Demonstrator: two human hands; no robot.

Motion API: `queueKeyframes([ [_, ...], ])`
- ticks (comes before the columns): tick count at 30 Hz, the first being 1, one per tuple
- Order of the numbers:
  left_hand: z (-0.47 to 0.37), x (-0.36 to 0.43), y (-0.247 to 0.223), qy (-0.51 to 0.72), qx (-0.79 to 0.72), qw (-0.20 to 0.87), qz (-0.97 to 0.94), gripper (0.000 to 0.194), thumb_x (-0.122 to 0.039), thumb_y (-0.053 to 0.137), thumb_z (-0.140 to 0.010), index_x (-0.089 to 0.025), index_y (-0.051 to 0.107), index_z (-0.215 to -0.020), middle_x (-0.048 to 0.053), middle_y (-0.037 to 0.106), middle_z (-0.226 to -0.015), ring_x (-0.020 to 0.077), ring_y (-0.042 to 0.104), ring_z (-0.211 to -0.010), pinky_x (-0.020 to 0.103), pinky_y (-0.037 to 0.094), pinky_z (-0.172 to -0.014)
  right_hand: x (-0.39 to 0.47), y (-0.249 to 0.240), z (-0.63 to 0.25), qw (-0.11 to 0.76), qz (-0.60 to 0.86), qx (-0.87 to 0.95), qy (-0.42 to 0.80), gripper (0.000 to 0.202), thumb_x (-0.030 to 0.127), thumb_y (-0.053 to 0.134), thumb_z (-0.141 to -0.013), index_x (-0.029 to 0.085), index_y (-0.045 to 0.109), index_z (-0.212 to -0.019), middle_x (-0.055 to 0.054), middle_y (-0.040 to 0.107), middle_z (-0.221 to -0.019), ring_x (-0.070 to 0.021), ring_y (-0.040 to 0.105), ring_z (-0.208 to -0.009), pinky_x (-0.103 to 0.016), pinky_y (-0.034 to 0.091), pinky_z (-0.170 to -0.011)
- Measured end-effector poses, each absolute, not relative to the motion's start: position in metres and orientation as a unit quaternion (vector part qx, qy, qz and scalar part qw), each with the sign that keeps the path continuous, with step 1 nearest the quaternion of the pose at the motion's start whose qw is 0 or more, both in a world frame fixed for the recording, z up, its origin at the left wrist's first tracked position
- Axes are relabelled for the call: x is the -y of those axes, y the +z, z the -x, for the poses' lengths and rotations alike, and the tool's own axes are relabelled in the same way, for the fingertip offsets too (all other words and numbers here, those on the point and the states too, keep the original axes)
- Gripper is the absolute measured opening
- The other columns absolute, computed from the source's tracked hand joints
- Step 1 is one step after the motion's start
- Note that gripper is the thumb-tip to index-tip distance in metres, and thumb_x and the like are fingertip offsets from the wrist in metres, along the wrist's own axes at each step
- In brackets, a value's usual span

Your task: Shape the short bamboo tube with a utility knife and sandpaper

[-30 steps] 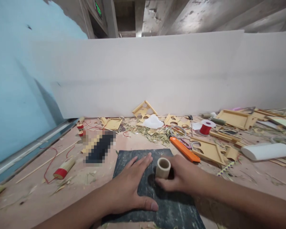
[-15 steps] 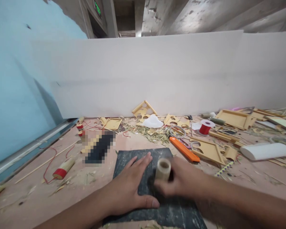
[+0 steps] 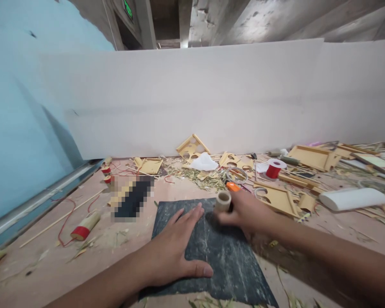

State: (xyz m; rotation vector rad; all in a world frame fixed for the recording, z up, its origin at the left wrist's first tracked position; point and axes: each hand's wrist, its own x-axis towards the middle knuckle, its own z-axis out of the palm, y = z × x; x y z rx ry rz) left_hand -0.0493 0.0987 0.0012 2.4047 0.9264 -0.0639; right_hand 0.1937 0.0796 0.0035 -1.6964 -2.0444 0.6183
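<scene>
A dark, dusty sheet (image 3: 231, 265) lies flat on the pinkish table (image 3: 125, 273). My left hand (image 3: 176, 248) rests spread over its left part, thumb pointing right, holding nothing. Near the sheet's upper right edge, my right hand (image 3: 244, 214) grips a short hollow bamboo tube (image 3: 223, 203), which stands upright with its open end showing. The tube's lower end is blurred and partly hidden by my fingers. Pale dust and scratches mark the sheet.
An orange cutter (image 3: 232, 186) lies partly behind my right hand. Beyond are a red spool (image 3: 273, 170), plant shavings (image 3: 199, 177) and wooden frames (image 3: 314, 157). A white rounded block (image 3: 353, 199) is at right, a red-banded bamboo piece (image 3: 86, 225) at left.
My right hand has moved with the bamboo tube away from me, up the sheet to its far edge, now covering much of the orange cutter. My left hand has stayed in place.
</scene>
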Motion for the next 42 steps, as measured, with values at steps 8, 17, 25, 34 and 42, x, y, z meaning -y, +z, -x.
queueKeyframes([
  [8,0.05,-0.099,0.001,-0.017,-0.337,0.283,-0.898,0.124,-0.079,0.07,-0.081,-0.014,0.011,-0.168,0.016,0.004,-0.173,0.0425,0.003,-0.158,0.063,0.013,-0.127,-0.078,0.002,-0.192,0.209,0.591,0.742,0.238,0.019,0.034,0.07,-0.074,0.02,0.057,-0.067,0.002,0.059,-0.06,-0.0135,0.05,-0.056,-0.023,0.034,-0.05],
  [17,0.051,-0.102,-0.003,0.01,-0.317,0.274,-0.908,0.122,-0.078,0.069,-0.083,-0.015,0.01,-0.168,0.018,0.008,-0.173,0.0404,0.009,-0.159,0.06,0.011,-0.129,-0.072,0.005,-0.188,0.2,0.555,0.753,0.293,0.021,0.034,0.072,-0.071,0.021,0.057,-0.067,0.003,0.058,-0.061,-0.0129,0.05,-0.057,-0.022,0.035,-0.05],
  [25,0.053,-0.101,0.0,0.015,-0.303,0.273,-0.913,0.119,-0.082,0.065,-0.083,-0.018,0.011,-0.168,0.017,0.012,-0.172,0.0398,0.012,-0.158,0.061,0.012,-0.128,-0.082,0.003,-0.196,0.206,0.59,0.747,0.226,0.025,0.038,0.07,-0.074,0.021,0.055,-0.063,0.003,0.055,-0.057,-0.0128,0.046,-0.055,-0.024,0.032,-0.051],
  [34,0.054,-0.101,0.002,-0.005,-0.31,0.289,-0.906,0.125,-0.083,0.068,-0.08,-0.014,0.012,-0.168,0.018,0.008,-0.172,0.0404,0.008,-0.159,0.06,0.012,-0.128,-0.08,0.0,-0.193,0.211,0.562,0.756,0.262,0.027,0.04,0.07,-0.075,0.021,0.055,-0.063,0.003,0.055,-0.056,-0.0122,0.046,-0.053,-0.023,0.032,-0.048],
  [42,0.053,-0.1,0.003,0.0,-0.311,0.286,-0.906,0.123,-0.082,0.069,-0.08,-0.016,0.013,-0.168,0.018,0.01,-0.172,0.04,0.009,-0.159,0.061,0.012,-0.128,-0.081,0.006,-0.199,0.186,0.603,0.745,0.215,0.03,0.041,0.071,-0.074,0.021,0.053,-0.06,0.003,0.051,-0.053,-0.0125,0.045,-0.052,-0.024,0.03,-0.048],
])
